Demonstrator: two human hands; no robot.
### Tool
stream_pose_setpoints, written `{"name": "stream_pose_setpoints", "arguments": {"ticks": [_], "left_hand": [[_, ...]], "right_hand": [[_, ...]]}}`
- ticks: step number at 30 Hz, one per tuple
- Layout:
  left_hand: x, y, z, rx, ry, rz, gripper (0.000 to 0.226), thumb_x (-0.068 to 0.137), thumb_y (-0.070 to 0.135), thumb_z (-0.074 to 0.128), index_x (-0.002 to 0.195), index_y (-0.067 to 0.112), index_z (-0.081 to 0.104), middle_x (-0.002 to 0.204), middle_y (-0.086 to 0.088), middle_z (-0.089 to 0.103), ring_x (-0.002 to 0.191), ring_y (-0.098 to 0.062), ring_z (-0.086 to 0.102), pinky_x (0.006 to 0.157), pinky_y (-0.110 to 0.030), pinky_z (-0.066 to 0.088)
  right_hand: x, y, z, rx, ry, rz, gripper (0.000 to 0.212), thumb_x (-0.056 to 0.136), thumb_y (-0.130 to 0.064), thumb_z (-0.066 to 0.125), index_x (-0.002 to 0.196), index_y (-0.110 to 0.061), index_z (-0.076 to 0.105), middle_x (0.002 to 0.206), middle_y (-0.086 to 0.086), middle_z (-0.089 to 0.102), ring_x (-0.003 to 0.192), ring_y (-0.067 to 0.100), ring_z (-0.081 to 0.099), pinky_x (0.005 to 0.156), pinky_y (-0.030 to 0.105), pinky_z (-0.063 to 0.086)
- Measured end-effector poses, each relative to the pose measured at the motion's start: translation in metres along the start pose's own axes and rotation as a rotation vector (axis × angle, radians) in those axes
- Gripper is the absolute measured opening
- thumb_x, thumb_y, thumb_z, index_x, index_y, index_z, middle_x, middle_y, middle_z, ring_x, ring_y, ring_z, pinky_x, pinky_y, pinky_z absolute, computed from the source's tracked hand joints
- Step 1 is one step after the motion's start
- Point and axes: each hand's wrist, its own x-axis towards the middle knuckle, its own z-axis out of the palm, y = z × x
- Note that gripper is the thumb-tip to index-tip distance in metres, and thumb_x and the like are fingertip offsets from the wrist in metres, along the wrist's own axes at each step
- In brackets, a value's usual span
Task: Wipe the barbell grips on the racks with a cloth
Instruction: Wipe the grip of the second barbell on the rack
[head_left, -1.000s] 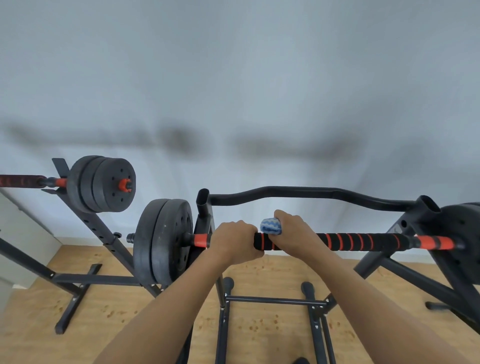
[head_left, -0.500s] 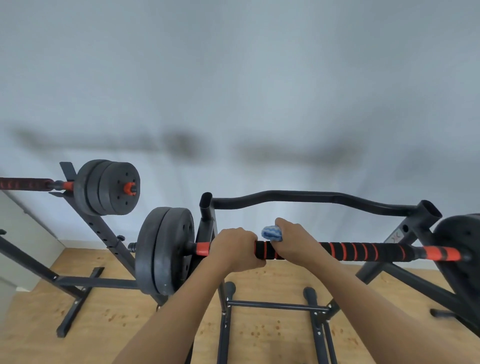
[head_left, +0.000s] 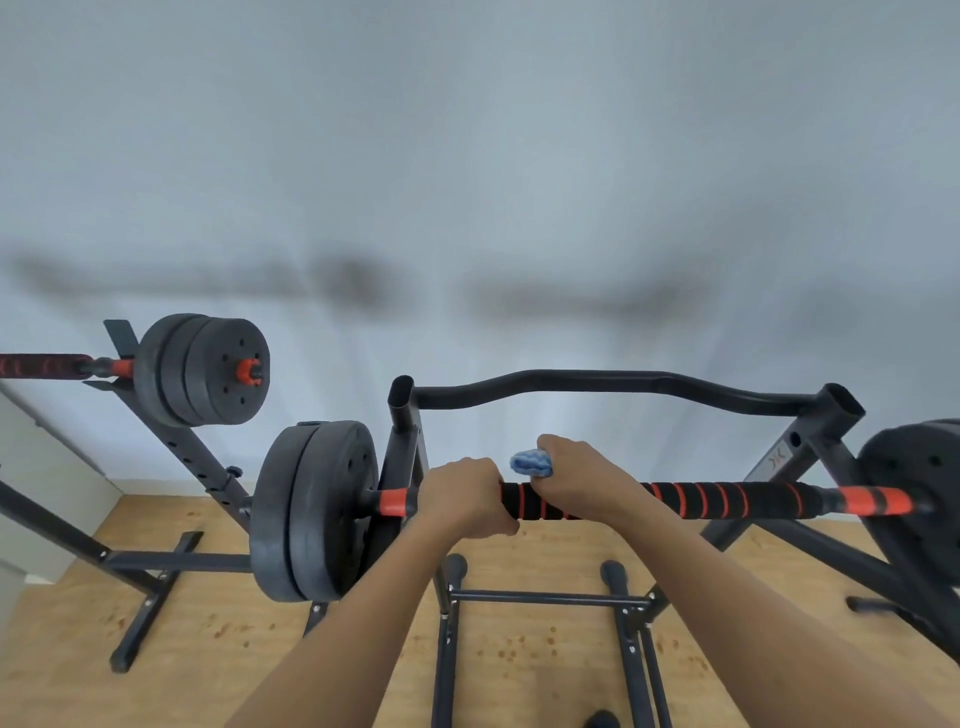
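Barbell grip (head_left: 722, 501) — black foam ringed in orange — lies across the rack (head_left: 836, 415); foam likely soft and tacky, the bar heavy and steady. Left hand (head_left: 462, 499) wraps its left end; right hand (head_left: 576, 475) clasps the bar, bunching a soft blue cloth (head_left: 530, 462).

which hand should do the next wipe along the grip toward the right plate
Right. The right hand already holds the blue cloth against the striped grip, with the unwiped stretch on its side. The left hand grips the bar near the left plate, steadying it.
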Motion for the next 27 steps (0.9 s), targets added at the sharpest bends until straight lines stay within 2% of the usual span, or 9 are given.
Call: {"name": "stream_pose_setpoints", "arguments": {"ticks": [2, 3, 6, 10, 12, 15, 19, 23, 27], "left_hand": [[-0.003, 0.000, 0.005, 0.015, 0.044, 0.009, 0.024, 0.073, 0.041, 0.077, 0.083, 0.023, 0.066, 0.074, 0.005, 0.066, 0.068, -0.015, 0.064, 0.068, -0.030, 0.057], [-0.003, -0.001, 0.002, -0.007, -0.020, 0.034, 0.029, 0.074, 0.044, 0.079, 0.090, 0.023, 0.067, 0.079, 0.005, 0.067, 0.073, -0.015, 0.065, 0.073, -0.033, 0.059], [0.002, -0.011, -0.022, -0.210, -0.422, 0.122, 0.050, 0.077, 0.054, 0.085, 0.110, 0.019, 0.069, 0.095, 0.003, 0.075, 0.084, -0.014, 0.071, 0.089, -0.039, 0.061], [0.007, -0.010, -0.026, -0.347, -0.669, 0.132, 0.046, 0.085, 0.045, 0.083, 0.112, 0.009, 0.075, 0.097, -0.004, 0.080, 0.081, -0.015, 0.076, 0.098, -0.038, 0.060], [0.009, -0.007, -0.017, -0.287, -0.645, 0.140, 0.037, 0.087, 0.040, 0.082, 0.100, 0.005, 0.076, 0.085, -0.003, 0.079, 0.068, -0.015, 0.072, 0.089, -0.033, 0.061], [0.003, -0.005, -0.008, -0.187, -0.456, 0.136, 0.028, 0.087, 0.037, 0.080, 0.083, 0.010, 0.072, 0.067, 0.000, 0.071, 0.054, -0.014, 0.064, 0.071, -0.027, 0.058], [-0.008, -0.005, 0.002, -0.091, -0.253, 0.154, 0.028, 0.082, 0.039, 0.077, 0.094, 0.013, 0.072, 0.075, 0.000, 0.073, 0.068, -0.014, 0.071, 0.081, -0.037, 0.063], [-0.013, -0.007, 0.003, -0.100, -0.209, 0.177, 0.028, 0.081, 0.041, 0.078, 0.096, 0.019, 0.068, 0.075, 0.002, 0.070, 0.070, -0.013, 0.069, 0.079, -0.036, 0.063], [-0.006, -0.011, 0.000, -0.151, -0.291, 0.204, 0.034, 0.084, 0.044, 0.079, 0.096, 0.013, 0.071, 0.078, -0.003, 0.074, 0.067, -0.016, 0.071, 0.075, -0.033, 0.062]], "right_hand": [[-0.001, 0.001, 0.001, 0.019, -0.003, -0.004, 0.011, 0.098, -0.023, 0.056, 0.102, -0.014, 0.051, 0.089, 0.001, 0.058, 0.073, 0.011, 0.055, 0.064, 0.021, 0.044], [-0.002, 0.002, 0.001, 0.024, -0.007, -0.007, 0.012, 0.098, -0.024, 0.056, 0.101, -0.014, 0.052, 0.088, 0.001, 0.059, 0.072, 0.011, 0.055, 0.065, 0.023, 0.045], [-0.005, 0.005, -0.001, 0.033, -0.049, -0.026, 0.015, 0.098, -0.029, 0.055, 0.096, -0.014, 0.055, 0.082, 0.001, 0.059, 0.069, 0.011, 0.054, 0.070, 0.033, 0.052], [-0.010, 0.006, -0.004, 0.002, -0.110, -0.055, 0.019, 0.099, -0.032, 0.055, 0.082, -0.027, 0.047, 0.078, -0.006, 0.054, 0.068, 0.008, 0.052, 0.064, 0.019, 0.040], [-0.010, 0.007, 0.000, -0.014, -0.104, -0.066, 0.021, 0.099, -0.032, 0.056, 0.082, -0.028, 0.045, 0.078, -0.008, 0.053, 0.069, 0.007, 0.052, 0.065, 0.016, 0.037], [-0.008, 0.008, 0.003, -0.024, -0.115, -0.067, 0.016, 0.099, -0.031, 0.056, 0.086, -0.024, 0.048, 0.078, -0.008, 0.053, 0.070, 0.007, 0.051, 0.065, 0.017, 0.036], [-0.006, 0.006, 0.003, -0.003, -0.141, -0.056, 0.021, 0.100, -0.032, 0.054, 0.083, -0.022, 0.052, 0.076, -0.005, 0.055, 0.069, 0.008, 0.052, 0.066, 0.019, 0.039], [-0.004, 0.006, 0.003, -0.001, -0.172, -0.037, 0.027, 0.102, -0.034, 0.052, 0.077, -0.025, 0.050, 0.074, -0.004, 0.055, 0.067, 0.007, 0.052, 0.066, 0.019, 0.038], [-0.009, 0.005, 0.002, 0.002, -0.129, -0.059, 0.021, 0.102, -0.033, 0.054, 0.082, -0.025, 0.054, 0.076, -0.008, 0.058, 0.070, 0.007, 0.055, 0.069, 0.017, 0.040]]}}
